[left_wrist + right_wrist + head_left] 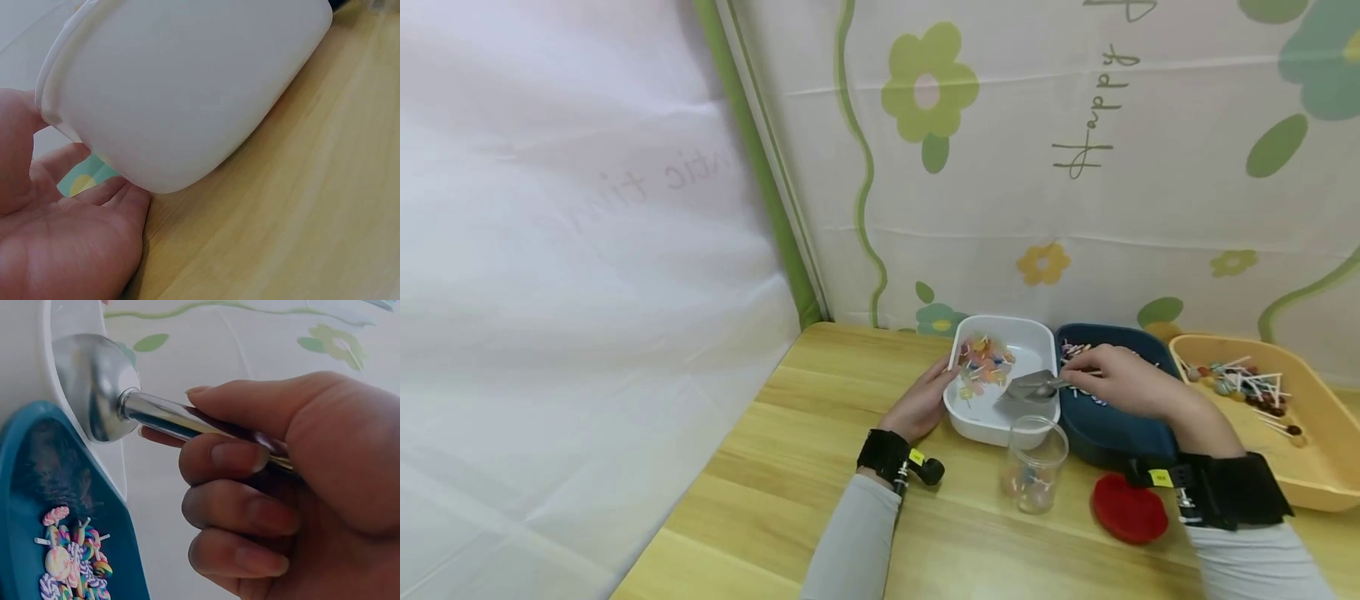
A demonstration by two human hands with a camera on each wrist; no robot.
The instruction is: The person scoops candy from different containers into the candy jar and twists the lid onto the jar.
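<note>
Sleeves (850, 542) lay nearest us. Our left hand (917, 404) held the white tray (973, 431), thumb at its rim; our right hand (1116, 379) curled round a scoop (1032, 385) over it, beside the candies (983, 362). We judged a careless swing could topple the cup (1036, 462) in front.

Trays: I count three, white tray (1033, 348), blue tray (1123, 432), yellow tray (1326, 429)
Scoop (1032, 385): one
Clear cup (1051, 457): one
Red disc (1127, 510): one
Candy heaps (985, 367): four, one per tray plus one in the cup; pieces too crowded for me to count
Black wristbands (880, 452): two
Grips: two, left grip (920, 402) and right grip (1123, 382)
Worktop (760, 454): one
</note>
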